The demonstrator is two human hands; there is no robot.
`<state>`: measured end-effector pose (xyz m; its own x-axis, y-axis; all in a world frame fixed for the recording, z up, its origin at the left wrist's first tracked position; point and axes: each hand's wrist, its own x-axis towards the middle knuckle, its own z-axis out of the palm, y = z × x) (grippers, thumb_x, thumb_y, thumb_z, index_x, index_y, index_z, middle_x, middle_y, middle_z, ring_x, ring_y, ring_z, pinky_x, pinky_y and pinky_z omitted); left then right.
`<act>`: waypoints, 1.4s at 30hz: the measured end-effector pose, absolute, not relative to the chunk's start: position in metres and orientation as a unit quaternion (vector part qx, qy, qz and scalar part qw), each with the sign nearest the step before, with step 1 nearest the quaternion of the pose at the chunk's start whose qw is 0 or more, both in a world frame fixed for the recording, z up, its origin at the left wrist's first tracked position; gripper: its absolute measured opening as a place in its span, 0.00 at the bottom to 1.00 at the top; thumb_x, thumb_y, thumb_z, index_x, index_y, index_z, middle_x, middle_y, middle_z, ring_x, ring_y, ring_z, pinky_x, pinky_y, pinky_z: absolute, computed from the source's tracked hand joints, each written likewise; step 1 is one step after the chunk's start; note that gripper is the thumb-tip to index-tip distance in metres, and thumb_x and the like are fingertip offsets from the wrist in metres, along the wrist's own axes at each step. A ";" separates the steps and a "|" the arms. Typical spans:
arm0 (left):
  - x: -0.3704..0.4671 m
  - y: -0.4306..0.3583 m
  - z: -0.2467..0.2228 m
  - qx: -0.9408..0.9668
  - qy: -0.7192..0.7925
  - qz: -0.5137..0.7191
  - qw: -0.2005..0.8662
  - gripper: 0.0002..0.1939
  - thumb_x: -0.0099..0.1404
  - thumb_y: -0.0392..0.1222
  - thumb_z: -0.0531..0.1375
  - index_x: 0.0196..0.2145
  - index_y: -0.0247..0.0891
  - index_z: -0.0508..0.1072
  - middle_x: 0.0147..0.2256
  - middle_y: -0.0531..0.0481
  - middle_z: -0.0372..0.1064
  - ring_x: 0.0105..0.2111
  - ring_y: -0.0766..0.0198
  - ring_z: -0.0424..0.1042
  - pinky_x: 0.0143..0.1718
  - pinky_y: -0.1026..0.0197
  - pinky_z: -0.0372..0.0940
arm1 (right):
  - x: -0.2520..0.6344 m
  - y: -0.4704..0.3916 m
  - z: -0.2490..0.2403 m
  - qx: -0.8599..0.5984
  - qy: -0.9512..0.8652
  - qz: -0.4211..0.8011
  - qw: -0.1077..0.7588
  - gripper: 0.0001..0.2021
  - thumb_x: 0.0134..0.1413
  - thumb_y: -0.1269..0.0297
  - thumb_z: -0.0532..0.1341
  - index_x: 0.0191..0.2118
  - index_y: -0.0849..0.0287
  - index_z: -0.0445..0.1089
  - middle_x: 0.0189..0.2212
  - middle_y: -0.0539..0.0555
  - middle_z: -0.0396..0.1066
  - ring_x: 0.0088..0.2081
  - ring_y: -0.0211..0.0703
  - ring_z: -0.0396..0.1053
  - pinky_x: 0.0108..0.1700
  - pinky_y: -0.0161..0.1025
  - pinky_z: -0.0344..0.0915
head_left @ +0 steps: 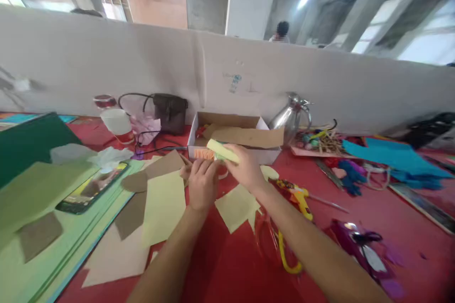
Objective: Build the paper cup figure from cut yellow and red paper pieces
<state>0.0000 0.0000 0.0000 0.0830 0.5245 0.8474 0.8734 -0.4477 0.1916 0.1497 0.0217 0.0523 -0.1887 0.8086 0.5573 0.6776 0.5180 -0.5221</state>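
My right hand (245, 168) is closed around a pale yellow strip of paper or foam (222, 150), which looks folded or rolled and points up to the left. Close beside it, my left hand (203, 183) has its fingers curled together; what they pinch, if anything, is hidden. Both hands are just in front of an open white cardboard box (268, 155) with a brown cardboard piece (245, 136) lying across it. Below the right hand lies a cut yellow sheet (236, 207). Left of the left hand are a larger yellow sheet (164, 208) and brown card pieces (131, 213).
On the red table (227, 270) are a yellow glue gun (301, 199), scissors (284, 253) and a purple device (366, 251). A phone (93, 187) rests on green sheets at left. Behind stand a dark bag (171, 112), a metal jug (289, 116) and a white partition (142, 61).
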 end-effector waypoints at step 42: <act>-0.018 0.027 0.074 -0.784 -0.554 -0.279 0.021 0.16 0.61 0.37 0.59 0.48 0.44 0.71 0.49 0.44 0.74 0.53 0.48 0.68 0.57 0.40 0.47 | 0.169 0.062 0.095 -0.403 -0.856 0.211 0.248 0.14 0.51 0.75 0.60 0.42 0.52 0.70 0.30 0.46 0.72 0.32 0.39 0.66 0.34 0.34 0.54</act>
<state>-0.0180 0.0266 0.0741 0.2301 0.8578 0.4597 0.8807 -0.3845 0.2766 0.1694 0.0620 0.0954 -0.5531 0.7937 0.2533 0.5844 0.5863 -0.5610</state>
